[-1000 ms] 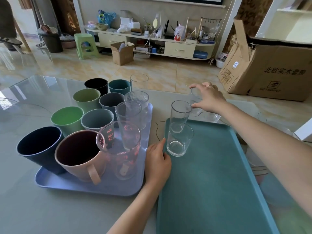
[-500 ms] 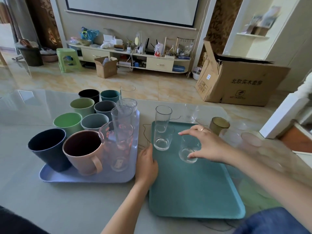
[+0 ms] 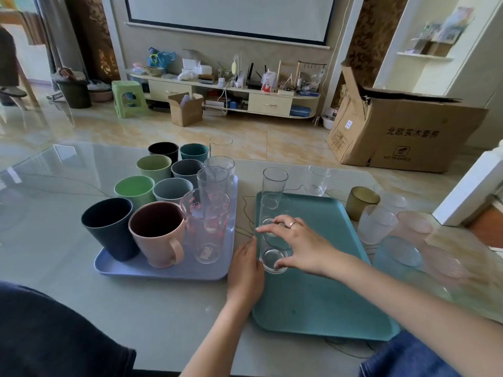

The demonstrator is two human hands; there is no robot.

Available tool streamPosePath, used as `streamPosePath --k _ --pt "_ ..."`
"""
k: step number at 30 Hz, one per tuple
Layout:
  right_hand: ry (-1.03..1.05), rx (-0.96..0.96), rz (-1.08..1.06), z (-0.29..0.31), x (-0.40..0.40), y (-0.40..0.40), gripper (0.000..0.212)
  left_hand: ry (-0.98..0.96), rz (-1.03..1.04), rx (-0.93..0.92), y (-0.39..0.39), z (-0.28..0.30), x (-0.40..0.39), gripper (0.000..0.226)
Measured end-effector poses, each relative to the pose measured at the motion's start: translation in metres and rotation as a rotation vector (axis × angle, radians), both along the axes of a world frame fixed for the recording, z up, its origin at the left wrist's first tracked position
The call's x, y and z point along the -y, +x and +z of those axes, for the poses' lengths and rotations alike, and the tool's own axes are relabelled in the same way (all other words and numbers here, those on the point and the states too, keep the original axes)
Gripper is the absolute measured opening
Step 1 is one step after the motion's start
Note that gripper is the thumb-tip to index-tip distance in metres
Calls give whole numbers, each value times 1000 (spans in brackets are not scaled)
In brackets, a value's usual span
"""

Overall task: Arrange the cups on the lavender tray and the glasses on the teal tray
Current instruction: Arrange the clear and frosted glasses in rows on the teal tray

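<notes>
- On the teal tray [image 3: 321, 289], near its left edge, the right hand [image 3: 302, 247] holds a short clear glass [image 3: 273, 261] from above; its fingers [image 3: 268, 228] curl over the rim, thumb at the near side.
- Behind that glass stand what look like two more clear glasses in a row, the far one a tall tumbler [image 3: 274, 186]; their outlines overlap, so the count is uncertain.
- The left hand [image 3: 245, 270] lies flat on the bench [image 3: 54, 254] between the trays, fingers straight, touching the teal tray's left rim.
- The lavender tray [image 3: 163, 272] carries coloured cups, a pink mug [image 3: 159, 232] and clear tumblers.
- Right of the teal tray stand an amber glass [image 3: 362, 201] and frosted glasses [image 3: 377, 224].
</notes>
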State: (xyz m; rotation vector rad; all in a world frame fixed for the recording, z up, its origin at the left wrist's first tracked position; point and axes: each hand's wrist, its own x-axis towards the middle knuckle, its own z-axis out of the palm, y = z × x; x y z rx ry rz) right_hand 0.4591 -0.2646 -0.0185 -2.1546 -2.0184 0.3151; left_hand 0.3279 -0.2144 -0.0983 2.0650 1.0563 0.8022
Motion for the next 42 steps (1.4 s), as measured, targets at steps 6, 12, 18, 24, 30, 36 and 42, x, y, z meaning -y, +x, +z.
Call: streamPosePath --k 6,12,18,24,30,36,42 --pt "-3 16 16 -2 2 -1 81 9 7 14 3 -8 -3 55" --pt "79 -258 -3 32 -3 22 81 -18 31 14 10 -17 -9 46" --pt "236 -282 -404 41 -53 119 75 -135 80 178 20 -18 -13 34" --pt "155 -62 -506 19 -106 173 99 -94 83 172 30 -27 -28 40" --pt "32 35 -535 4 -161 206 110 -60 91 108 31 -39 -31 57" --pt "38 86 -570 -23 -188 223 81 -54 97 83 30 -41 -33 62" --pt "208 -15 -557 -14 -174 217 64 -35 97 100 31 -37 -33 58"
